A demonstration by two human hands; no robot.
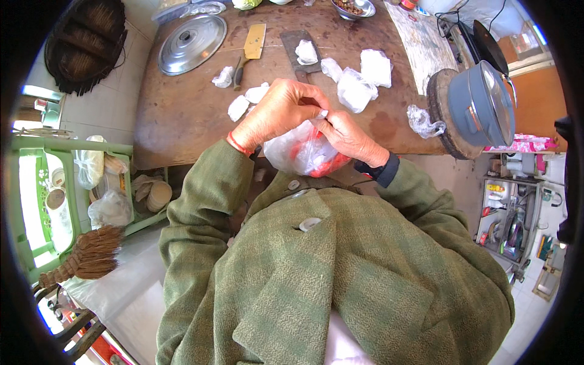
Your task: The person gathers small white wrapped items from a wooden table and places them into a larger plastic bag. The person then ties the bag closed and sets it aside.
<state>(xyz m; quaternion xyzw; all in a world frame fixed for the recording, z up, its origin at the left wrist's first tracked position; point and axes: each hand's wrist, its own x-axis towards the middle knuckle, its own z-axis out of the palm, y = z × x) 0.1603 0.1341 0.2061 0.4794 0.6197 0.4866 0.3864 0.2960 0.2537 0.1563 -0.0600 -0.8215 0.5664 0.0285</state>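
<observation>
My left hand (289,102) and my right hand (349,132) meet at the gathered top of a clear plastic bag (292,143) with red and white contents. Both hands pinch its neck, and the bag hangs at the table's front edge, close to my coat. Several white plastic-wrapped bundles (357,91) lie beyond my hands. One small wrapped bundle (306,52) rests on the dark blade of a cleaver (289,43). A second cleaver (255,41), with a brownish blade, lies to the left, its handle beside another small crumpled bag (223,76).
On the wooden table (182,118) are a metal lid (192,44) at the left and a metal bowl (353,8) at the back. A blue-grey pot (479,105) stands at the right on a round wooden block (440,114). A green shelf (68,145) stands at the left.
</observation>
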